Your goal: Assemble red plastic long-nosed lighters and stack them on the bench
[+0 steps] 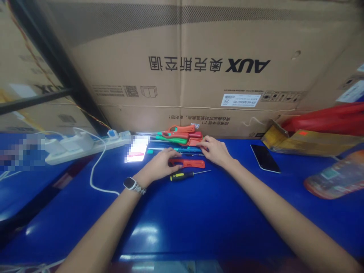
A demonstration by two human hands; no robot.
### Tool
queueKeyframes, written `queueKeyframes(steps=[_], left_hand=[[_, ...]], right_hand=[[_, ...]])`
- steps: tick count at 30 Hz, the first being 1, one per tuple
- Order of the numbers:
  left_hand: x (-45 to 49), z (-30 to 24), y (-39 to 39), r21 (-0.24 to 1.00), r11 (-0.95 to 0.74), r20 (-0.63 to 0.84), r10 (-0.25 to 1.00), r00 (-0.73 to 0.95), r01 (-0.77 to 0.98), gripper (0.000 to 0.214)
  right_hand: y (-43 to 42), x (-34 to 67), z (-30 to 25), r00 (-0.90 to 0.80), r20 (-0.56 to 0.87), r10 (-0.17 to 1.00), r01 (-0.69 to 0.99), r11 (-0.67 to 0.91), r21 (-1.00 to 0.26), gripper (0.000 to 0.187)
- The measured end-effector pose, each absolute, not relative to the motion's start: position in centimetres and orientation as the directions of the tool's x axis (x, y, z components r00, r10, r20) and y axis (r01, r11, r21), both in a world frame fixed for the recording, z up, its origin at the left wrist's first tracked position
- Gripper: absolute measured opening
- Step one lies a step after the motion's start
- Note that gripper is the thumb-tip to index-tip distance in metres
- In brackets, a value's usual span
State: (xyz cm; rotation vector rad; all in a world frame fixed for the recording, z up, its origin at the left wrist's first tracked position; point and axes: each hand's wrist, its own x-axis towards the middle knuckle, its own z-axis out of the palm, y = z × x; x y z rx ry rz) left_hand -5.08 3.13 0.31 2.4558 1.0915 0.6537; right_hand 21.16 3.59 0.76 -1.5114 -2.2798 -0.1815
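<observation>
My left hand (160,163), with a watch on its wrist, lies fingers together on the near end of an orange-red plastic tool (189,163) on the blue table (199,220). My right hand (216,151) reaches into a pile of orange-red and green plastic tools (180,135) by the cardboard wall, fingers curled on an orange-red piece (195,142). A small screwdriver with a black and yellow handle (183,175) lies just in front of my left hand. A teal-handled tool (170,150) lies between the two hands.
A lit phone (137,149) lies left of the tools, a dark phone (265,157) to the right. A white power strip (82,146) with chargers and a white cable (95,174) runs along the left. Large cardboard boxes (199,64) wall the back; packaged goods (332,178) sit at right.
</observation>
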Motion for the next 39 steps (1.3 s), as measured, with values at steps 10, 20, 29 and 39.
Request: queueKeyframes(steps=[10, 20, 29, 39], left_hand=[[-5.0, 0.3, 4.4, 0.251, -0.59, 0.306, 0.8, 0.516, 0.767, 0.016], [-4.7, -0.2, 5.6, 0.315, -0.567, 0.272, 0.822, 0.5, 0.761, 0.013], [-4.8, 0.2, 5.3, 0.275, -0.634, 0.315, 0.77, 0.555, 0.723, 0.016], [-5.1, 1.2, 2.4, 0.585, -0.605, 0.3, 0.78, 0.549, 0.54, 0.02]], right_hand=[[0.6, 20.7, 0.7, -0.333, 0.348, 0.876, 0.917, 0.387, -0.098, 0.016], [1.1, 20.1, 0.6, -0.225, 0.285, 0.932, 0.93, 0.293, -0.222, 0.015], [0.5, 19.7, 0.4, -0.189, 0.295, 0.937, 0.907, 0.282, -0.313, 0.012], [-0.2, 21.0, -0.5, -0.115, 0.339, 0.934, 0.922, 0.227, -0.312, 0.022]])
